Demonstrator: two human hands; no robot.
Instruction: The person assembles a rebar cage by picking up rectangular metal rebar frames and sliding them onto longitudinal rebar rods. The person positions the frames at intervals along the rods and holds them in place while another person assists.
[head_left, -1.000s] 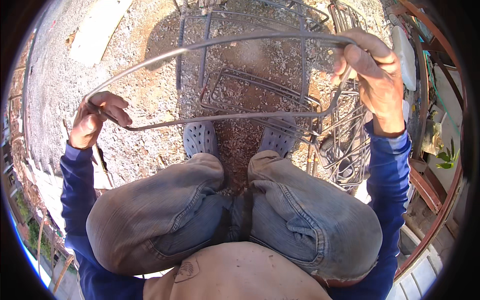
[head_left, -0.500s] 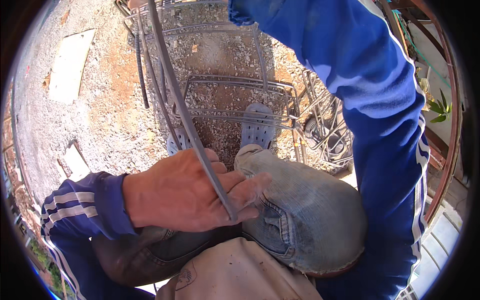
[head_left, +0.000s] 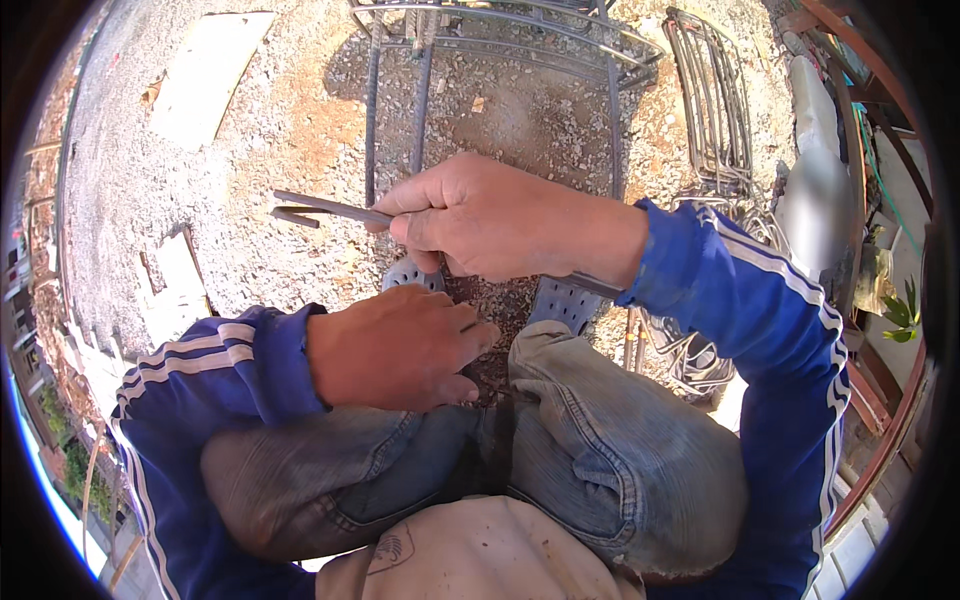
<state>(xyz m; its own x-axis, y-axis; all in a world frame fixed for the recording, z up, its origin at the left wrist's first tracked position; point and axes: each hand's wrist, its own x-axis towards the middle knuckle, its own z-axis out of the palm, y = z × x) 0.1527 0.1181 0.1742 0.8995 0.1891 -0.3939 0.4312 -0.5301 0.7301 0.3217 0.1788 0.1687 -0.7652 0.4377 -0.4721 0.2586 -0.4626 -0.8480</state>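
Note:
My right hand (head_left: 500,222) is closed around a dark steel stirrup (head_left: 335,208), a bent rod whose ends stick out to the left of the thumb. Its far part passes under the wrist, and much of it is hidden by the hand. Below it, my left hand (head_left: 395,348) hangs over my lap, palm down, with loosely bent fingers and the thumb apart; nothing shows in it. Ahead stands a frame of steel bars and stirrups (head_left: 421,110), its near ends reaching toward my right hand.
A stack of rectangular stirrups (head_left: 708,100) lies at the far right. Nearer, a tangle of wire (head_left: 700,360) sits beside my right knee. A pale board (head_left: 210,75) lies on gravel at the far left. Rusty metal framing (head_left: 880,400) edges the right side.
My right hand has come down from the top of the view, bringing the stirrup nearly level. My left hand has let go of the rod. The view has shifted.

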